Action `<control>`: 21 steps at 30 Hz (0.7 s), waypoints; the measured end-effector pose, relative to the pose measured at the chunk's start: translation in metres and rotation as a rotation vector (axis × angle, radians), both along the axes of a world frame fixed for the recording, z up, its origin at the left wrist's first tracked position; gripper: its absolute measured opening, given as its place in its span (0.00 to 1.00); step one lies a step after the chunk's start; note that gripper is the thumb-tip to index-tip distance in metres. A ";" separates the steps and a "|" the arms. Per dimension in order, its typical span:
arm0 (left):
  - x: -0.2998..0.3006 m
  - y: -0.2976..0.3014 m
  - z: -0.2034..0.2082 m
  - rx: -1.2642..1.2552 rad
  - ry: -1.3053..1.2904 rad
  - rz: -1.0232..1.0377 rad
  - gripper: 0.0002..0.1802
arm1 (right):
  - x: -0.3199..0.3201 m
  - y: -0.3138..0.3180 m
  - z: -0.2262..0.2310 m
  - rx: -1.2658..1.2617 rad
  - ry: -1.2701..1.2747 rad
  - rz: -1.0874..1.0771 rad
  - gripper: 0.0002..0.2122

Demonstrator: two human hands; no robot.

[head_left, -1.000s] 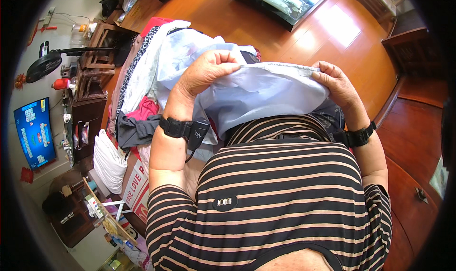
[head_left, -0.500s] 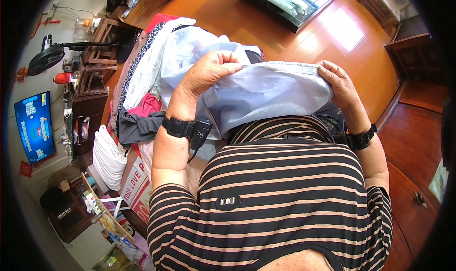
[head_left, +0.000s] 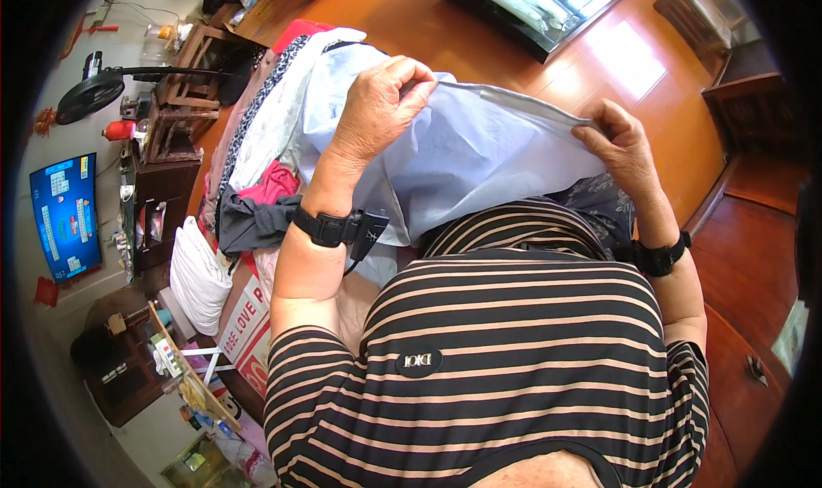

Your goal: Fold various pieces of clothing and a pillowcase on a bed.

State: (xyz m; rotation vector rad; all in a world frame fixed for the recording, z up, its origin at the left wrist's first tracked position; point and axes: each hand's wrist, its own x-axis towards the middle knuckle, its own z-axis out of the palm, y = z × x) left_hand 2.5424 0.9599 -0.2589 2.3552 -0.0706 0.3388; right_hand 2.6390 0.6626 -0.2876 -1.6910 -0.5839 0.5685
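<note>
A thin pale blue cloth (head_left: 479,154) with a hemmed edge stretches between both hands over my lap. My left hand (head_left: 385,103) pinches one end of the hem between thumb and fingers. At the other end, my right hand (head_left: 621,141) grips a corner, its fingers curled round the edge. The hem slopes down from left to right, and the cloth hangs below it in soft folds. What kind of cloth article it is, I cannot make out. Black straps with small devices circle both my wrists.
Left of the cloth lies a heap of clothes, with a dark grey garment (head_left: 253,223) and a pink one (head_left: 278,182). A white pillow (head_left: 199,274) sits nearer me. Beyond are a black fan (head_left: 90,97), a lit screen (head_left: 66,218) and a glass-topped table (head_left: 535,13). Brown wooden furniture (head_left: 745,257) stands right.
Both hands have shifted; the left has risen, pulling its end of the hem higher. The hem has gone from nearly level to slanting, and the cloth is drawn flatter.
</note>
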 end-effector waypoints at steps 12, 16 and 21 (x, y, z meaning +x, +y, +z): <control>-0.024 0.011 0.003 0.144 0.007 0.042 0.03 | -0.006 0.002 0.019 -0.045 -0.145 0.133 0.02; -0.023 0.004 -0.018 0.303 0.011 0.024 0.05 | -0.014 0.009 0.006 -0.047 -0.075 0.223 0.05; -0.015 -0.032 -0.001 0.156 -0.093 -0.073 0.13 | -0.009 0.010 -0.007 0.084 0.186 0.210 0.06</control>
